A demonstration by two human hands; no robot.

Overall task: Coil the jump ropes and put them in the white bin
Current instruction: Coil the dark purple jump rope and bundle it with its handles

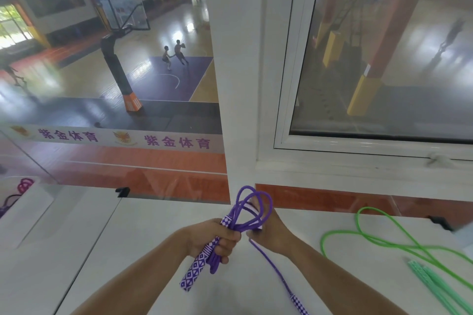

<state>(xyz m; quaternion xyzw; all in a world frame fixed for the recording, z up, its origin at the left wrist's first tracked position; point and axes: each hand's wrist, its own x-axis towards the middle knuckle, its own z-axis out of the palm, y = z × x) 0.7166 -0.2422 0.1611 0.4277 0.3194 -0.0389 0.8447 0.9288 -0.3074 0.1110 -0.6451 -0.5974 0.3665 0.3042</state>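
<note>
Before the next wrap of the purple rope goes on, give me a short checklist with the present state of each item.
1. Left hand grips the purple handle with the gathered loops: ok.
2. Right hand holds the rope by the loops: ok, though what its fingers hold is partly hidden.
3. Free tail runs untangled to the second handle on the table: ok.
4. Green rope lies apart from the purple one: ok.
5. Green rope coiled: not ok, it lies loose.
6. White bin within reach: cannot tell; a white container with coloured rope shows at far left.
</note>
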